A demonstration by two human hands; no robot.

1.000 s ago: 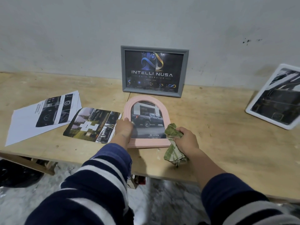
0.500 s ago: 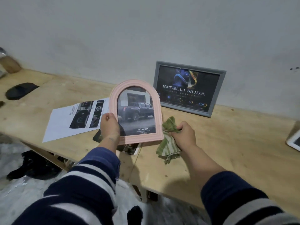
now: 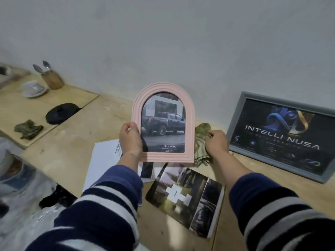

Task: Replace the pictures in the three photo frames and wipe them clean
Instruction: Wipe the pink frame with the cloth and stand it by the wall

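Observation:
My left hand [image 3: 130, 140] grips the left edge of a pink arched photo frame [image 3: 163, 95], held upright above the wooden table [image 3: 72, 140]. The frame shows a dark pickup truck picture. Just right of the frame, my right hand [image 3: 216, 143] holds a crumpled green checked cloth [image 3: 202, 140] against the frame's right edge. A grey rectangular frame [image 3: 235, 124] with a dark "INTELLI NUSA" picture leans on the wall at the right. Two loose prints lie on the table below the frame: a white sheet [image 3: 103, 160] and a glossy photo print [image 3: 186, 198].
At the far left stand a wooden holder with spoons [image 3: 52, 79], a white cup on a saucer [image 3: 32, 88], a black flat object [image 3: 61, 113] and another folded green cloth [image 3: 29, 129]. The table's front edge runs lower left, with floor clutter below.
The pink frame went from lying on the table to being held upright in the air. My view swung left, so the grey frame now sits at the right and the white frame left view.

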